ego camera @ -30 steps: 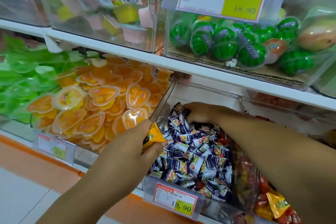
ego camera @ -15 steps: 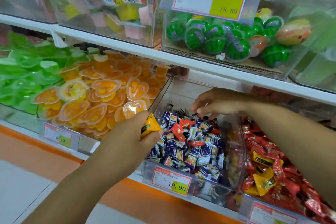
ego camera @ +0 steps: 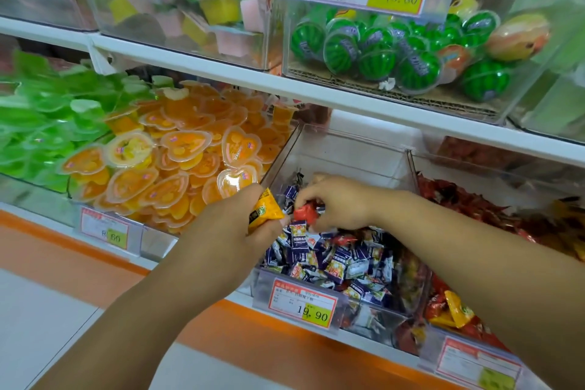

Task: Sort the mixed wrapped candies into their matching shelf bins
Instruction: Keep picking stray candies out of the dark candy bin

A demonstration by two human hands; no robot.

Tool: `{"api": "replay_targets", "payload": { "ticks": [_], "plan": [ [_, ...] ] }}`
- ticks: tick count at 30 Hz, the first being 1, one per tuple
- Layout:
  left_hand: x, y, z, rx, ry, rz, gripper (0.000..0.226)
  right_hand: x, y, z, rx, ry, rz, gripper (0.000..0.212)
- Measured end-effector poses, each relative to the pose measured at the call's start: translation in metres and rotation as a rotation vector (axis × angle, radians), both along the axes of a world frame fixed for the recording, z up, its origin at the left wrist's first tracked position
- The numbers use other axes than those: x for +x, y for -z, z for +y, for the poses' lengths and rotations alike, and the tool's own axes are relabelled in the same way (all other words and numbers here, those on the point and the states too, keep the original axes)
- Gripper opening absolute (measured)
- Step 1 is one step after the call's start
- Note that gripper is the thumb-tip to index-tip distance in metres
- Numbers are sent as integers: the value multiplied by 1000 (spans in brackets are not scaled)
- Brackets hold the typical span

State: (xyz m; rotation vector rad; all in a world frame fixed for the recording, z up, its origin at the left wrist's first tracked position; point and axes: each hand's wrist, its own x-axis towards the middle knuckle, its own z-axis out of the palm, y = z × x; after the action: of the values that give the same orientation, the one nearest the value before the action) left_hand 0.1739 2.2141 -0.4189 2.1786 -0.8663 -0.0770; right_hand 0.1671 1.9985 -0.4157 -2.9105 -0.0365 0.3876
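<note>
Bright, even, diffuse light is recorded. Shade is confined beneath the upper shelf rail (ego camera: 316, 95), which is slightly bowed by the wide lens. Soft glare is noted on the clear upper bin fronts (ego camera: 142, 9). Green jelly cups (ego camera: 38, 123) at the left edge are blurred. The 19.90 price tag (ego camera: 304, 307) is rendered sharply.

Single head-worn view, close, forward and down onto shelf bins (ego camera: 348, 152)

White shelf edge (ego camera: 190, 62) slants across; orange band (ego camera: 47, 244) runs under the lower shelf; pale floor (ego camera: 41, 320) below.
</note>
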Motion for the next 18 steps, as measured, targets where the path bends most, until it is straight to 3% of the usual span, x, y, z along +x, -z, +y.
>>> {"api": "replay_targets", "payload": {
  "ticks": [5,10,13,15,18],
  "plan": [
    [1,1,1,11,0,-6,32,-12,-26,-12,193,137,-98,20],
    [-1,0,-3,18,-2,-10,32,-33,-39,-23,504,256,-139,21],
    [-5,0,-6,2,21,-9,33,-44,-40,-31,564,272,-131,24],
    [-7,0,-8,7,26,-18,33,-50,-40,-34,524,274,-50,26],
    [-9,0,-9,25,20,-35,32,-55,-37,-32,263,212,97,24]
  ]
}}
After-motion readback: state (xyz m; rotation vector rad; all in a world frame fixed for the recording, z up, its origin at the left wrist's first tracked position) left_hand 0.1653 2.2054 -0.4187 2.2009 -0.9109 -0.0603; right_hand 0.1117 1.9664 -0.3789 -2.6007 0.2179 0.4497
